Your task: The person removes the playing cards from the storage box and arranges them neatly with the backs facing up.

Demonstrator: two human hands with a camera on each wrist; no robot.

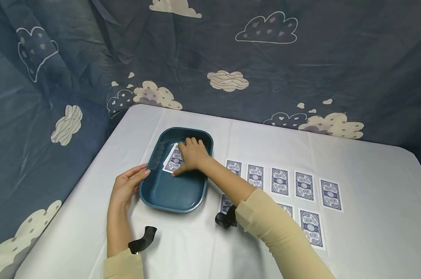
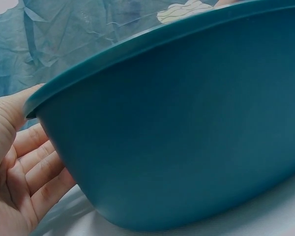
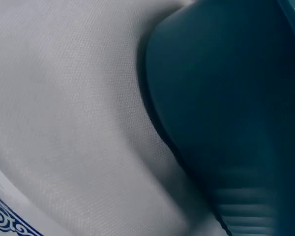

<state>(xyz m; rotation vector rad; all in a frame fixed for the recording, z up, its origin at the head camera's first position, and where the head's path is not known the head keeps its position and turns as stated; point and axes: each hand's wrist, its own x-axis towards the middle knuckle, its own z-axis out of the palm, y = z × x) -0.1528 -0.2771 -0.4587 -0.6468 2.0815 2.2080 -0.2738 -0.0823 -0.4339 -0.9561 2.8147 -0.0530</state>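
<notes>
- Cards (image 1: 173, 160) lie patterned back up, overlapping, on the floor of the blue tub, by its left wall in the far half.
- Your right hand (image 1: 193, 155) reaches over the tub's right wall onto them, thumb by their near edge, fingers at the far side; you cannot tell whether it pinches a card.
- The blue tub (image 1: 177, 199) sits toward the tabletop's far left corner.
- Your left hand (image 1: 126, 186) grasps its left rim, thumb on top, fingers against the outer wall.
- Right of the tub, toward the tabletop's right edge, two rows of patterned cards (image 1: 304, 186) lie on the white cloth (image 1: 378, 201), the nearer row partly hidden by your right arm.
- A cloud-printed curtain (image 1: 203, 46) hangs beyond the far edge.
</notes>
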